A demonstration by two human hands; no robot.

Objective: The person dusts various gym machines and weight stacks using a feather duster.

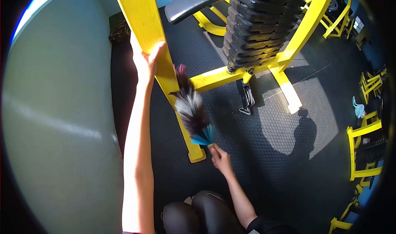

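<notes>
The left hand (145, 62) is clasped around the tall yellow painted metal upright (159, 69) of the weight machine. The right hand (221, 159) grips the fluffy black, white and teal feather duster (190, 108), its plume touching that upright above the black rubber floor (255, 159); dusting looks underway, next calling for strokes toward the post's foot

Hard daylight enters from the upper left, blowing out the left arm (138, 151) and glazing the wall (53, 122); a sunlit patch with a crisp shadow lies on the dark floor (288, 126), and fisheye bending blackens the soft corners
</notes>
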